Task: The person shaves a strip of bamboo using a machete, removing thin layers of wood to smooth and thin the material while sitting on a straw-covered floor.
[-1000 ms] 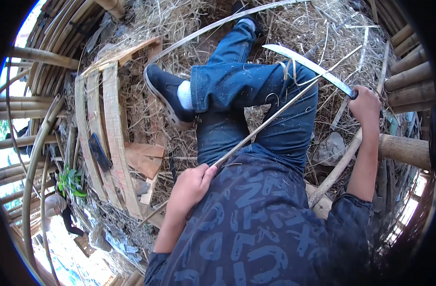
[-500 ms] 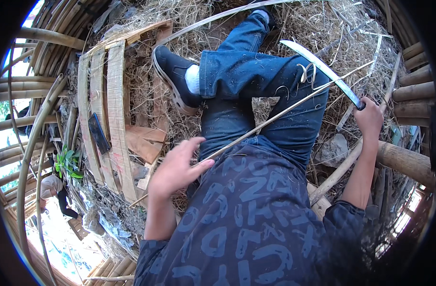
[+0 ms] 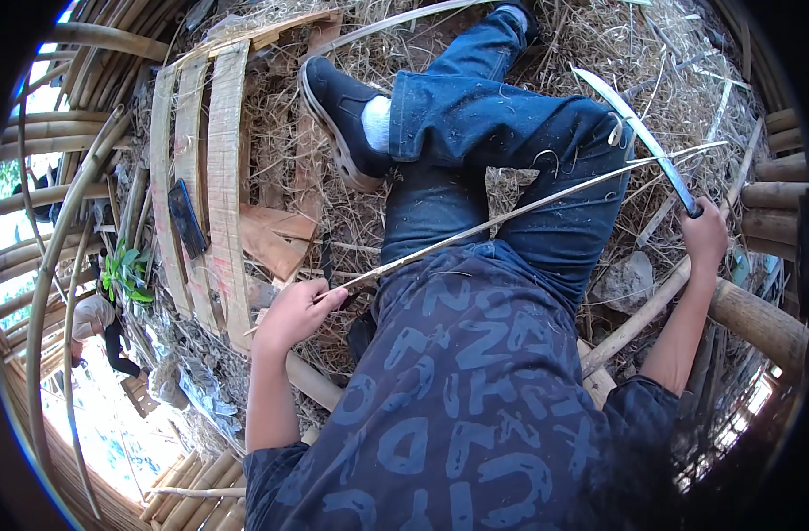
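My left hand (image 3: 291, 314) is closed, thumb on top, around the near end of a long thin bamboo strip (image 3: 489, 227). The strip slants up to the right across my lap and over my bent knee. In my right hand (image 3: 705, 234) is the dark handle of a long curved knife (image 3: 633, 122), its bright blade pointing up and left. Near the far end of the strip the blade crosses it; whether the edge bites in, I cannot tell. Thin curled shavings (image 3: 615, 133) hang at the knee by the blade.
Left of my legs lies a wooden slat pallet (image 3: 226, 177) with a phone (image 3: 187, 219) on it. Dry shavings (image 3: 546, 53) cover the ground. A thick bamboo pole (image 3: 758, 326) and a stone (image 3: 624, 281) are at the right. Beyond the bamboo wall at left, another person (image 3: 95, 320) bends down.
My left hand, open with fingers apart before, has closed on the near end of the strip. The whole view has shifted slightly; the knife remains in my right hand, across the strip.
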